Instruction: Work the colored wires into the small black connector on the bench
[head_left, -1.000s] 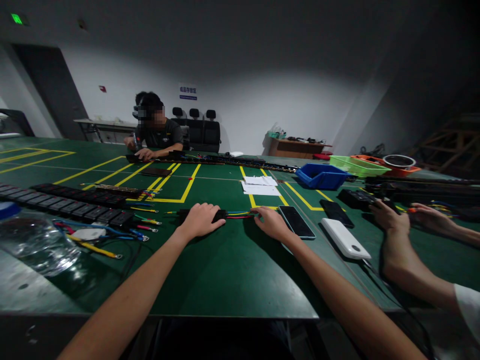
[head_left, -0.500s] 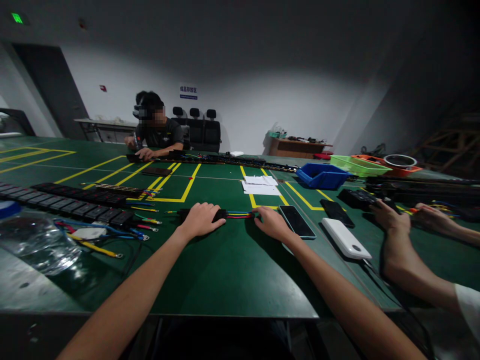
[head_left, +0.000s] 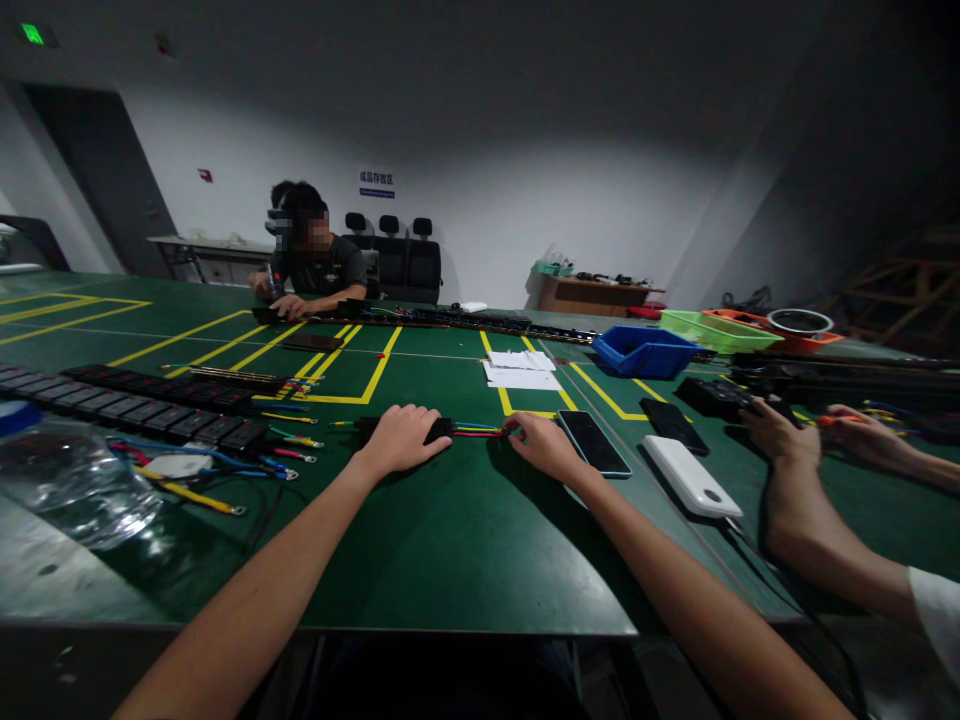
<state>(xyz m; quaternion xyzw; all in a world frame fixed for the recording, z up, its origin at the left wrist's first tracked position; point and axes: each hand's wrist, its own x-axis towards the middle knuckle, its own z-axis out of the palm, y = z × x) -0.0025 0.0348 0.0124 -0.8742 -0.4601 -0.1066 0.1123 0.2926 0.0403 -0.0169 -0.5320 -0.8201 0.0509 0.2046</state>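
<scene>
Under my left hand [head_left: 403, 438] lies a black block-shaped part [head_left: 438, 430] on the green table; my fingers wrap over its top and the thumb rests along its near side. Coloured wires [head_left: 477, 431], green-blue, yellow and red, run out of its right end. My right hand [head_left: 546, 446] pinches the far ends of these wires between thumb and fingers, and the tips are hidden there. A short wire end [head_left: 343, 425] pokes out on the block's left side. Just right of my right hand lies a phone [head_left: 595, 444].
Left are a row of black modules [head_left: 161, 414], lugged cables [head_left: 202, 495] and a plastic bottle [head_left: 75, 490]. Right are a white power bank [head_left: 691, 477], a dark phone [head_left: 673, 425] and a co-worker's hands [head_left: 784, 435]. Papers [head_left: 523, 372] and a blue bin [head_left: 643, 352] lie beyond. Another person sits opposite.
Almost nothing differs. The fingers of my right hand have shifted very slightly at the wire ends; my left hand stays on the black block.
</scene>
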